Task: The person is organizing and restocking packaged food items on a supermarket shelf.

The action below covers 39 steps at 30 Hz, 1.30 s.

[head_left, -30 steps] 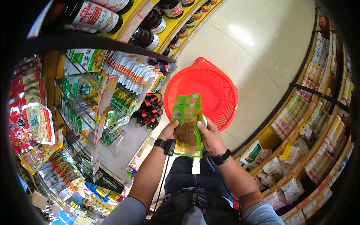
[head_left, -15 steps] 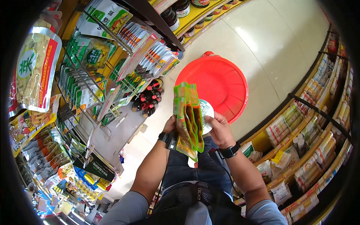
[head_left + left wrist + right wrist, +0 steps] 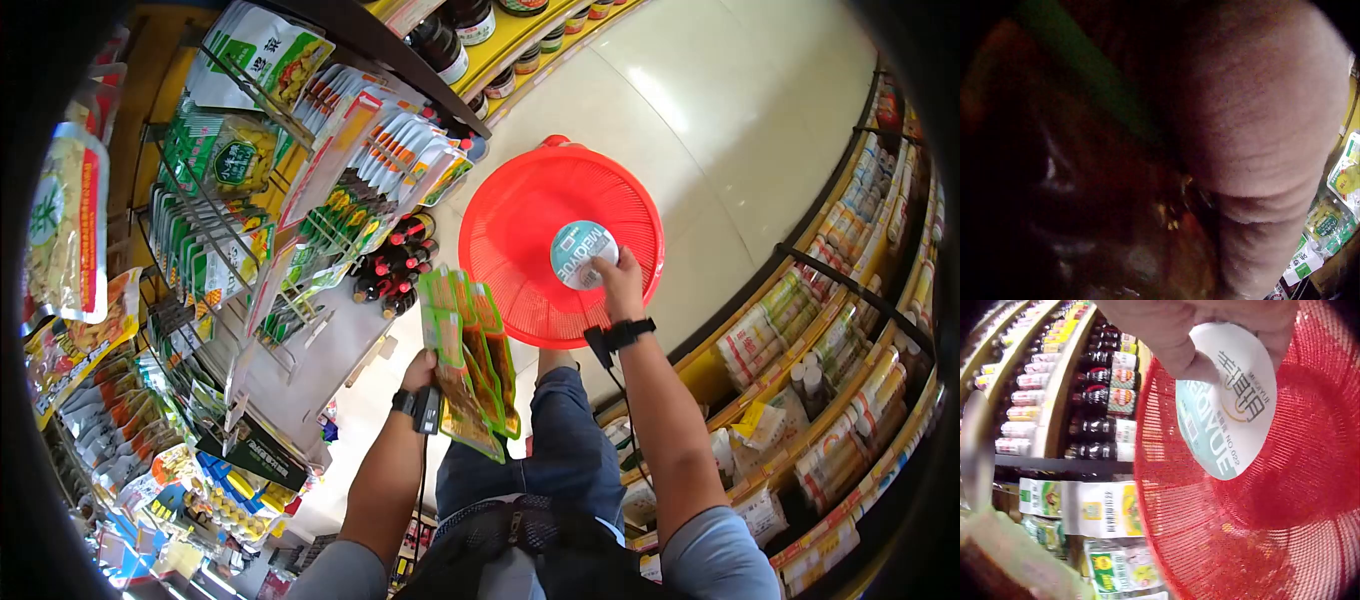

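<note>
My left hand (image 3: 420,370) grips several green-edged food packets (image 3: 470,360), fanned apart at their tops, left of the basket. In the left wrist view a dark, blurred packet (image 3: 1129,250) lies against the hand (image 3: 1260,112). My right hand (image 3: 622,285) pinches a round white and teal labelled item (image 3: 580,250) over the red basket (image 3: 490,205). In the right wrist view the thumb lies across the face of this round item (image 3: 1241,431), above the mesh of the basket (image 3: 1172,519). The basket stands on the floor.
A wire rack of hanging packets (image 3: 235,160) stands at the left, with dark bottles (image 3: 400,265) beside it. Bottles and jars line a yellow shelf (image 3: 510,60) at the top. Shelves of rolled packages (image 3: 770,320) curve along the right, beyond the tiled floor (image 3: 720,170).
The packets in my left hand have moved left, away from the round item. My right hand has carried that item forward over the basket.
</note>
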Available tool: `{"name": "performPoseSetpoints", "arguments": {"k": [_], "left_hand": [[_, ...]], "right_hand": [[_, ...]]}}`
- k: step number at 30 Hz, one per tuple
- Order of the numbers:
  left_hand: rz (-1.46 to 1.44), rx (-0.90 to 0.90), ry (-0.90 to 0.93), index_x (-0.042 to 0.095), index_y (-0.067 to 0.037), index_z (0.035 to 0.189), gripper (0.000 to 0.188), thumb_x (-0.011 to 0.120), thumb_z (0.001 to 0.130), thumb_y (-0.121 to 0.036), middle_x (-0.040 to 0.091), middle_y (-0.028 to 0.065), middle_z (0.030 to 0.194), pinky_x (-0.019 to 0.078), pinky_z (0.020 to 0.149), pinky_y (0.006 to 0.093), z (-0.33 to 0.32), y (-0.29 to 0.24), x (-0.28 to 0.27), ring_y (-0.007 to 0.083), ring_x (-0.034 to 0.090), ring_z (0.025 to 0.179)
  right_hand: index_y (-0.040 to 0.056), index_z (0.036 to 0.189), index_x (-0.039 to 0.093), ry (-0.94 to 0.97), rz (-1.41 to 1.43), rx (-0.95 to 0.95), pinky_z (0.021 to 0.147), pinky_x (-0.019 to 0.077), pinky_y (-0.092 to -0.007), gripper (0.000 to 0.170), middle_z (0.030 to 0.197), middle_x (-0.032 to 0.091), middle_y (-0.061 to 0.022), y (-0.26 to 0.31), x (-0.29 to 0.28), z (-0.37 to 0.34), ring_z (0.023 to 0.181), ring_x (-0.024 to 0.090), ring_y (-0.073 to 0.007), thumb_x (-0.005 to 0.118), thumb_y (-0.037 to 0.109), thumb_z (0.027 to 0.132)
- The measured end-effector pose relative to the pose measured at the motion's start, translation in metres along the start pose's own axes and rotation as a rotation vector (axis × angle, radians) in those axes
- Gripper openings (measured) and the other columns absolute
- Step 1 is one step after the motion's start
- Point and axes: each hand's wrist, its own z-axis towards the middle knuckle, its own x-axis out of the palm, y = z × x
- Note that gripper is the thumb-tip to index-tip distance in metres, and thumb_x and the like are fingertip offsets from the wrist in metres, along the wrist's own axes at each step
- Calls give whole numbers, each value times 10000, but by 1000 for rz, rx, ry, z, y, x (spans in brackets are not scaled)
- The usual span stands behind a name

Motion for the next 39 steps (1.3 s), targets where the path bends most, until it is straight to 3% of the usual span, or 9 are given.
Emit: {"name": "performPoseSetpoints", "arguments": {"k": [5,6,11,17,20,23,24,28,39], "left_hand": [[-138,-38,2,490,8,1290,761,849,693,-299,656,125,1140,556,856,424,-36,-10,38,272,663,988],[-197,-140,95,437,7,1341,817,852,690,-259,624,133,1206,539,892,422,-40,2,-3,274,639,1049],[-192,-91,-20,499,17,1279,705,823,698,-216,632,134,1188,534,909,426,-53,15,-5,272,641,1041],[-194,-110,56,416,-5,1366,762,808,743,-200,577,127,1291,476,992,435,-45,20,-5,276,584,1158],[-173,-131,63,414,-9,1371,742,792,754,-172,573,128,1296,466,1004,447,-43,20,-11,282,577,1168],[-160,-134,52,412,-8,1375,722,773,769,-158,569,129,1301,459,1012,449,-46,20,-12,282,569,1179],[-152,-137,51,411,-7,1376,714,765,775,-155,567,129,1303,457,1013,449,-47,18,-12,281,566,1183],[-121,-147,77,405,-5,1384,692,739,794,-143,558,127,1315,456,1012,443,-54,10,-14,274,557,1193],[-84,-45,78,394,-9,1394,727,761,794,-192,548,127,1329,460,1009,435,-63,-17,5,274,555,1195]], "right_hand": [[-22,1007,595,-98,-530,-179,743,534,-353,289,921,690,-180,-51,29,50,855,684,-266,711,84,765],[-21,1008,595,-106,-644,-197,743,538,-363,311,915,687,-201,-47,33,49,861,686,-293,722,113,757],[-3,1065,560,-131,-1099,-237,786,524,-454,513,921,676,-243,-34,48,48,896,670,-370,787,295,714],[6,1062,556,-153,-1229,-144,852,506,-424,528,1112,617,-233,-10,36,42,1004,608,-400,797,315,708],[-5,1134,555,-83,-1201,-463,919,479,-413,548,1200,562,-229,-10,33,33,1087,561,-379,778,276,719],[7,1224,538,240,-1296,-831,961,439,-449,534,1269,510,-219,-24,32,25,1152,514,-379,725,197,762],[-13,1314,495,406,-1461,-775,1068,353,-454,625,1419,387,-226,-39,31,27,1301,402,-369,703,224,774],[-73,1418,350,492,-1752,-591,1163,195,-491,812,1565,138,-216,-49,41,7,1455,161,-343,671,358,809],[-64,1466,209,464,-1699,-371,1156,159,-547,928,1563,139,-239,-49,47,-6,1454,141,-380,645,453,829]]}}
